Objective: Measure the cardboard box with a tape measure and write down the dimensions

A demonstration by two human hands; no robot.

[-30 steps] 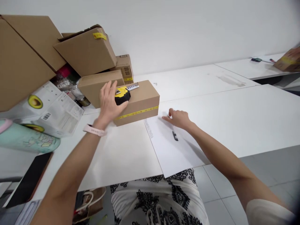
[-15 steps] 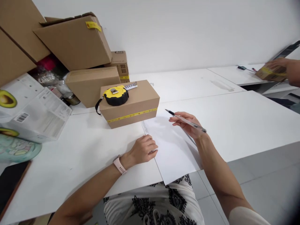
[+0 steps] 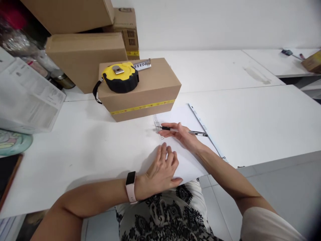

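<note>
My right hand [image 3: 182, 135] holds a pen [image 3: 173, 129] with a dark grip and clear barrel, its tip pointing left over the coil-bound edge of a white notebook [image 3: 192, 170]. Palm down on the page's lower left part lies my left hand [image 3: 163, 169], fingers spread and holding nothing. A pink-banded watch is on that wrist. Beyond the notebook stands a closed cardboard box [image 3: 142, 97] with yellow tape along its side. On top of it rests a yellow and black tape measure [image 3: 120, 77], a short length of its blade pulled out to the right.
More cardboard boxes [image 3: 86, 60] are stacked at the back left against the wall. A white printed carton [image 3: 30, 97] and a dark flat object [image 3: 8, 177] sit along the left side. Another taped box [image 3: 313, 62] shows at the far right. The table's front edge runs before me.
My right hand has brought the pen left and down to the notebook's bound edge. My left hand has opened flat on the page. The view has tilted down; the other person's hand is out of view.
</note>
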